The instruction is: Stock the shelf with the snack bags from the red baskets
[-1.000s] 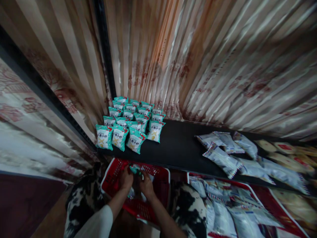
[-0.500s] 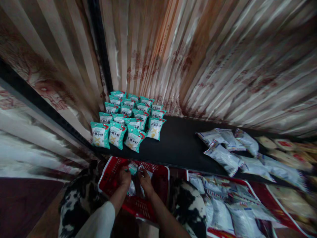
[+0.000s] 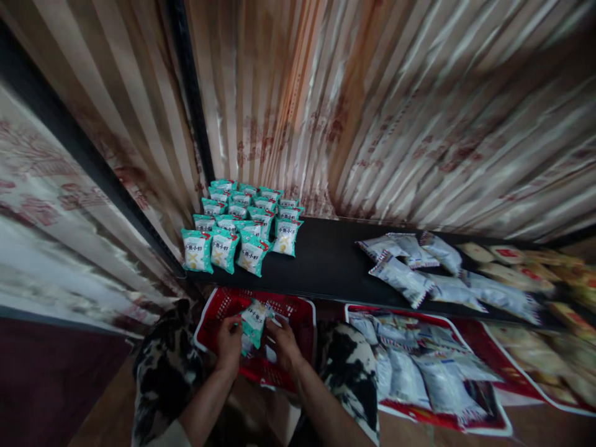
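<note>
Over the red basket (image 3: 302, 316) at my knees, a teal and white snack bag (image 3: 254, 320) is raised, with dark printing facing me. My left hand (image 3: 230, 343) is closed on its left edge. On its other side, my right hand (image 3: 282, 340) has its fingers closed at the right edge, partly hidden, with a pale packet (image 3: 270, 354) close beneath them. Above the basket, on the black shelf (image 3: 326, 261), several matching teal snack bags (image 3: 225, 248) stand upright in rows at the left end.
Several silver-white packets (image 3: 405, 279) lie loosely on the shelf's right half, beside blurred pale packages (image 3: 507, 254). Below, a second red basket (image 3: 505, 428) holds more silver packets. A black post (image 3: 189, 87) and curtain (image 3: 372, 112) border the shelf's back.
Both hands have brought the snack bag up from inside the basket, so its printed front now shows. The camera view has shifted slightly.
</note>
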`<state>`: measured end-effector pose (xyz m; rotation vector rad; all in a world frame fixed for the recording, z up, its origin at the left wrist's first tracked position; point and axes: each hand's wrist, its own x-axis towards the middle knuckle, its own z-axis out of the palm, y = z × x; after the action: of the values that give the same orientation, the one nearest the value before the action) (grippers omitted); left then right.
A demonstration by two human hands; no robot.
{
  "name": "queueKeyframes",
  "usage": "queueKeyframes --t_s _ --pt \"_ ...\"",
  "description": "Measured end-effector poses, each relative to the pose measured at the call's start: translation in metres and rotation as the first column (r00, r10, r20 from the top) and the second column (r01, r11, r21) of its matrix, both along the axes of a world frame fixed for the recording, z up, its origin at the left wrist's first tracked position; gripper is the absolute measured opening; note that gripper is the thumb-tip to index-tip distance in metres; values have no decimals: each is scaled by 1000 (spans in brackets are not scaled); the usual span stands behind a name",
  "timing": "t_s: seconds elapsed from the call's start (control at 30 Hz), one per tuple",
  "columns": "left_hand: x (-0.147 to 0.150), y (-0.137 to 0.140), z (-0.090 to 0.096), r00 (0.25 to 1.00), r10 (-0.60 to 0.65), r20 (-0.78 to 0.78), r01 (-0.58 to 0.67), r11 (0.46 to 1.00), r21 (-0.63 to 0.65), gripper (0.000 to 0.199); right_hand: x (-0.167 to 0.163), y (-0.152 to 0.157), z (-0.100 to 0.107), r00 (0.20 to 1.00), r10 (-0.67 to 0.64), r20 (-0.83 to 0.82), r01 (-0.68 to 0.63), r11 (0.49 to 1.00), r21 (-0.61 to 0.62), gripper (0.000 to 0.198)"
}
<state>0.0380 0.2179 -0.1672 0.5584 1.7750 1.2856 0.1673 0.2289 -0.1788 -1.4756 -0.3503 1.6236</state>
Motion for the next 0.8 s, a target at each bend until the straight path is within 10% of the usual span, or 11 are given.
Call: queueKeyframes --t_s 0.3,0.5,0.8 --pt "-1 -36 43 972 -144 189 124 986 111 21 8 -25 28 973 -142 -183 132 989 -62 49" --pt "-12 -38 75 939 -249 238 223 966 129 24 27 -35 28 963 10 269 -63 980 190 58" --pt "-39 -23 110 724 -642 254 630 765 136 27 60 -44 71 697 285 658 -642 656 397 66"
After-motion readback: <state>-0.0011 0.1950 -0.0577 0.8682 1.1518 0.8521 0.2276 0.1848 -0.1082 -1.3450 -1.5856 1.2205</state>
